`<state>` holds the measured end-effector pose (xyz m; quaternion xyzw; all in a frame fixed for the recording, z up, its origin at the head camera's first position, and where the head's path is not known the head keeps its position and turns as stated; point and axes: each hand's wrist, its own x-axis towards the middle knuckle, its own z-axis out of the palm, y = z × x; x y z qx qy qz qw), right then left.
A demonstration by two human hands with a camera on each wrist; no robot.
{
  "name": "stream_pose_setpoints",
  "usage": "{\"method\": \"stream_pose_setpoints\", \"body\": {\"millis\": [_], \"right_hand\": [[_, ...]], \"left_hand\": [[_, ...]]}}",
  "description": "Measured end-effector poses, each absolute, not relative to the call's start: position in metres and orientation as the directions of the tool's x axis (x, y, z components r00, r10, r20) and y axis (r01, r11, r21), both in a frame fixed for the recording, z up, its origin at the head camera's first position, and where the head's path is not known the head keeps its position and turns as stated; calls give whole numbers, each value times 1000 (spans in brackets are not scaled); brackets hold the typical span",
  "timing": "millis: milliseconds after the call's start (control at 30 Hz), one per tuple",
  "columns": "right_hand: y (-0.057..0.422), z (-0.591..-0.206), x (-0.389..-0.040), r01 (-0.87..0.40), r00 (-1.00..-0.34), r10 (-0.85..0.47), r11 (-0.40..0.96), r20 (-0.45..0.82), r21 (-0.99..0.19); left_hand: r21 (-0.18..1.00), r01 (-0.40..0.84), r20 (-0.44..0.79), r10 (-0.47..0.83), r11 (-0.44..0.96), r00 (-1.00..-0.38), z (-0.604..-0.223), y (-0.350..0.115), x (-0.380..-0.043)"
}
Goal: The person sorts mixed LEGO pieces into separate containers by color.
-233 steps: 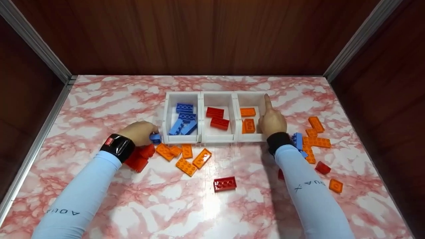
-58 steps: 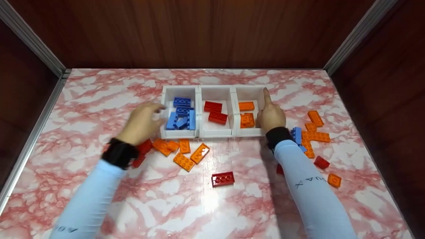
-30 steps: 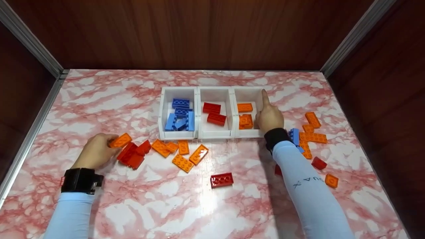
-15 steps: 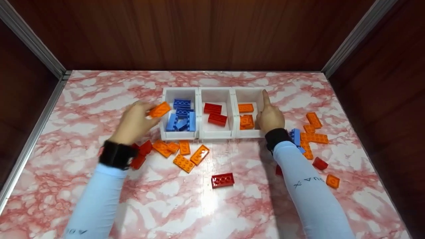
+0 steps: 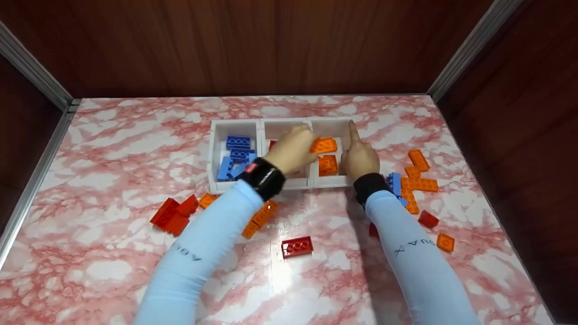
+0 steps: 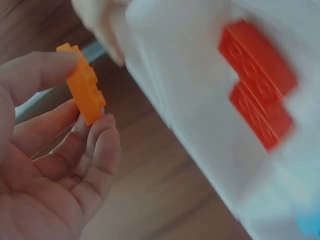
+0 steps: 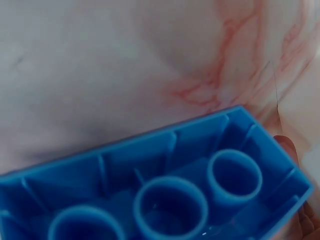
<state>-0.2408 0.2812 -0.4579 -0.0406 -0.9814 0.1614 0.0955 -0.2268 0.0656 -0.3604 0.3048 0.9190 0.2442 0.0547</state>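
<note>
My left hand (image 5: 292, 149) pinches an orange brick (image 6: 84, 92) between thumb and fingers. It hangs over the divider between the middle and right compartments of the white box (image 5: 235, 185). My right hand (image 5: 361, 159) rests at the box's right wall, its index finger straight along the rim; its other fingers are mostly hidden. Orange bricks (image 5: 328, 165) lie in the right compartment. Red bricks (image 6: 265, 85) lie in the middle one, partly covered by my left hand in the head view. Blue bricks (image 5: 238, 142) fill part of the left compartment.
Red bricks (image 5: 170, 216) are piled left of my left sleeve, which covers some orange bricks (image 5: 266, 212). One red brick (image 5: 297, 247) lies in front of the box. Beyond my right wrist are a blue brick (image 5: 394, 183), several orange bricks (image 5: 420, 183) and a red one (image 5: 428, 219).
A blue brick went into the left compartment. My left hand then picked up an orange brick at the left and carried it rightward over the box. My right hand stays at the right wall.
</note>
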Motion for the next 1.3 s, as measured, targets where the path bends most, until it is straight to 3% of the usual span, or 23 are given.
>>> {"method": "stream_pose_setpoints", "body": {"millis": [233,533,733,833,1100,1300], "right_hand": [[282,-456,-240,63,-985,115,933,127,-353],[278,-455,-240,35,-983,93,941,157,-338],[279,-455,-241,55,-982,113,937,151,-344],[279,-455,-241,55,-982,114,937,154,-346],[280,-453,-242,85,-985,131,933,110,-349],[279,-454,-242,89,-986,132,936,104,-340]], "left_hand": [[298,620,101,622,726,-777,-383,108,-242],[258,560,87,558,787,-825,-395,101,-239],[332,571,120,567,751,-815,-383,60,-239],[381,533,113,534,755,-838,-376,31,-239],[408,359,119,342,839,-932,-377,-69,-246],[460,188,4,210,868,-978,-402,-116,-248]]}}
